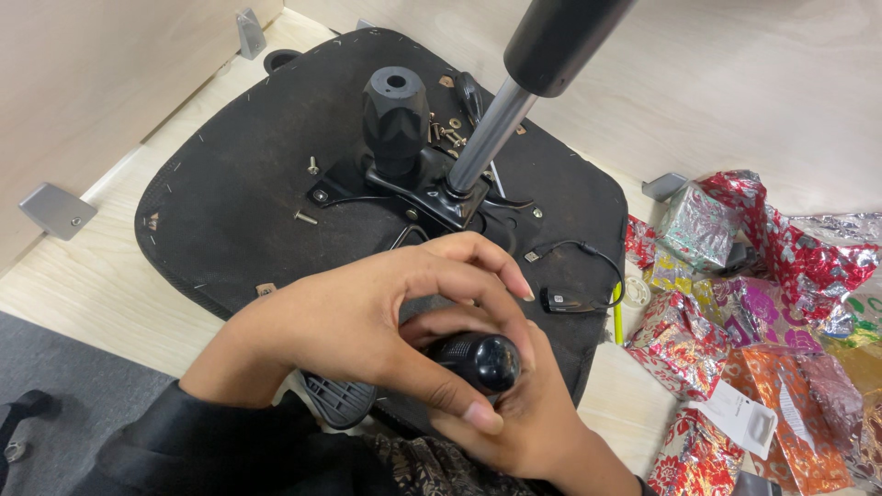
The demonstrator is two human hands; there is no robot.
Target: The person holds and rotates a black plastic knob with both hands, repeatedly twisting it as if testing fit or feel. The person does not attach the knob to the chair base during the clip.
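Nearest the lens, my two hands close together around a glossy black knob (485, 360), seemingly a tool handle, its rounded end facing up at me. Left hand (367, 321) arches over it from above, fingers curled down; right hand (519, 418) cups it from below, thumb across the front. I judge this doubled grip steadies the handle for pressing or turning. Beneath them lies an upturned black chair seat (230, 211) on the pale wooden surface (83, 294), underside up so its fittings are exposed. Farther on, a black metal mechanism plate (418, 188) carries a ribbed black cylinder (395, 115) and a chrome gas-lift column (491, 129) rising toward me. Loose screws (446, 129) rest beside it. To the right, crumpled foil gift wrap (772, 303), red, silver, orange and purple, lies heaped, a small white rectangular tag (744, 418) upon it.
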